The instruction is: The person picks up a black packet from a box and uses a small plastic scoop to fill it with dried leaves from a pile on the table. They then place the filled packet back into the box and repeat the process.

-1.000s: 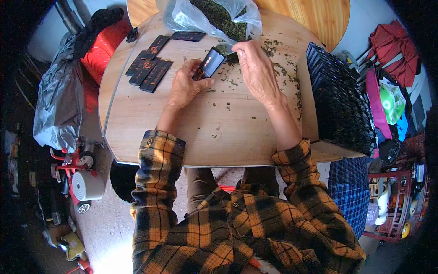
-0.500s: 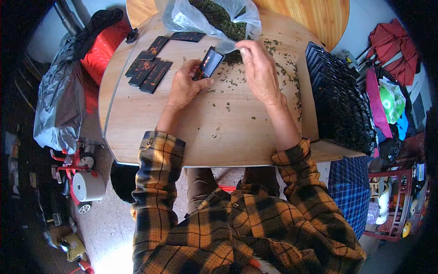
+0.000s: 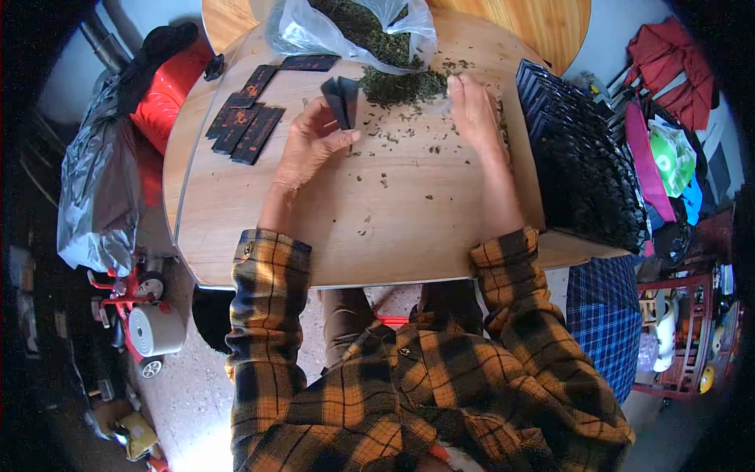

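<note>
Wooden tabletop, pouch held beside the leaf heap

Bare boards of the wooden table point(image 3: 393, 228) lie open from the centre down to the near edge at 6 o'clock, with only stray crumbs on them. At 11 o'clock from centre the left hand point(image 3: 307, 149) pinches a dark pouch point(image 3: 343, 101) between thumb and fingers, upright (mouth up). Just beside it, at 12 o'clock, sits the heap of loose leaves point(image 3: 401, 85), below a plastic bag point(image 3: 303, 31). The right hand point(image 3: 476, 114) lies palm down with its fingers flat, empty, fingertips at the heap's edge. Flat packets point(image 3: 244, 126) crowd 10 o'clock, and stacked black pouches point(image 3: 586, 173) fill the 3 o'clock edge
</note>
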### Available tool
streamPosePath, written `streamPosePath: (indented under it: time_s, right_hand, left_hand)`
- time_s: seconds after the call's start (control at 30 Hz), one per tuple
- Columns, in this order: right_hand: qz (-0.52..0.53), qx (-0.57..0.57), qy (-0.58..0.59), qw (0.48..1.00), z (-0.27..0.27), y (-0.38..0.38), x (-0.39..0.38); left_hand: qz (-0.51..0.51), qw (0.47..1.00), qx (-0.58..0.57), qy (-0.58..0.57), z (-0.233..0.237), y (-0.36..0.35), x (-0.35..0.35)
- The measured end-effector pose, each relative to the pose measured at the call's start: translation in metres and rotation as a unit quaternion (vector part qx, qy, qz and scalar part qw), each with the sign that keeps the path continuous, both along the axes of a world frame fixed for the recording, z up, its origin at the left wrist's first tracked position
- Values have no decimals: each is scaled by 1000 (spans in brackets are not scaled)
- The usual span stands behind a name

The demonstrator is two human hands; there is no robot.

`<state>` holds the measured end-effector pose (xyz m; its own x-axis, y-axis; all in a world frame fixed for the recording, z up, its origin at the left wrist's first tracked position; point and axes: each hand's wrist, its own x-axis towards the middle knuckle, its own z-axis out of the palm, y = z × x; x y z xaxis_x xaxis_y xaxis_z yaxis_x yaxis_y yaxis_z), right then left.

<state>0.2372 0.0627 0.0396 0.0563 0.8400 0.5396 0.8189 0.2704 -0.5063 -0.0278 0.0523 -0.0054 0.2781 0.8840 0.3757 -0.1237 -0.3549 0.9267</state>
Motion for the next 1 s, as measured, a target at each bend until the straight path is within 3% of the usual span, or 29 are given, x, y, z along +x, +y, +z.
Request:
streamPosePath:
  time_s: [0.07,0.23,0.33,0.5,0.63,0.73,0.8,1.0]
  right_hand:
    - [1,-3,-10,1000,-10,8,5]
    - [-8,0,-23,1000,-27,20,2]
    - [-1,-21,37,999,-30,23,-6]
    - [-27,52,89,994,-46,37,-17]
    - [-40,13,153,987,-56,45,-22]
    - [-41,45,183,981,-68,54,-22]
    - [-14,5,248,969,-71,55,-20]
    - [-22,63,271,960,-55,46,-16]
  left_hand:
    - [-3,998,-56,-39,0,0,0]
    - [50,997,-59,-16,-1,1,0]
    - [56,997,-45,-9,-1,1,-1]
    - [84,996,-11,26,4,-1,-3]
    - [96,994,6,45,3,2,-5]
    - [95,993,-28,69,0,4,-6]
    - [105,993,12,48,-1,6,-5]
    - [107,991,36,68,-3,7,-5]
